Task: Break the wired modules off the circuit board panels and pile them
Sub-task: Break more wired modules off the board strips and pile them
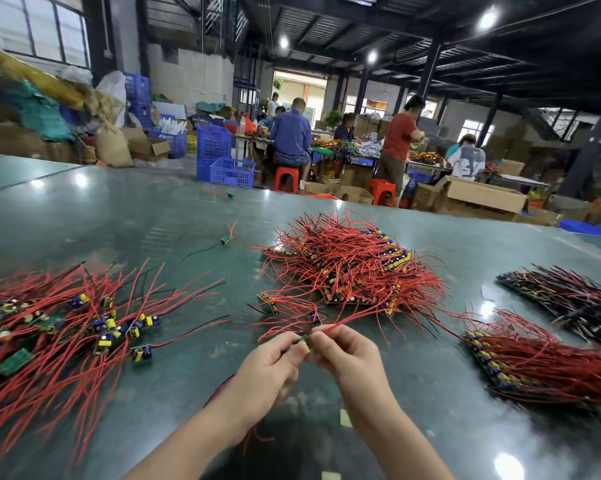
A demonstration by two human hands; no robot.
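Note:
My left hand [269, 367] and my right hand [346, 355] meet above the near middle of the green table [119, 216], and together they pinch a small wired module [305, 344] with a yellow part and red leads. A stack of circuit board panels [354, 271] bristling with red wires lies just beyond my hands. A pile of separated modules [60, 327] with red and black wires spreads across the left. Another panel with red wires [534, 365] lies at the right.
A darker panel stack [569, 299] sits at the far right. Two stray modules [225, 240] [230, 195] lie farther back on the table. Beyond the table are blue crates [223, 161], cardboard boxes, red stools and several people working at benches.

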